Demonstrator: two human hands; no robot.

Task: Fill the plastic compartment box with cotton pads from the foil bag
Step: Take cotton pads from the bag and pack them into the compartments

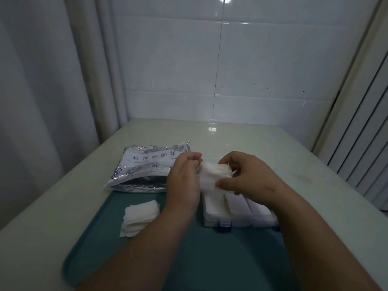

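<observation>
squarely over the middle of the table [273, 143], both hands hold a stack of cotton pads [214, 175] between them, lifted clear of the surface. the left hand [184, 179] has its fingers curled in and bunched together, pinching the left end of the stack. the right hand [249, 175] grips the right end, with the thumb pressed against the near edge and the other fingers curled over the far side. the pads in the stack sit on edge, and their layered edges show towards the right hand.

just below the hands, on the near right side, the plastic compartment box [237, 208] lies open on a teal mat [189, 248]. three long compartments run from near to far; they look white inside, but i cannot tell how full they are. a small dark latch [225, 226] sits on the near wall of the box.

to the left and a little farther back lies the foil bag [144, 171], flat on its side, half on the mat's far edge, its mouth facing near. the left hand partly covers its right end. nearer on the left, a loose pile of pads [140, 217] rests on the mat, fanned out and well apart from the box. a pale curtain [52, 91] hangs along the left, and a tiled wall [252, 59] stands behind the table.
</observation>
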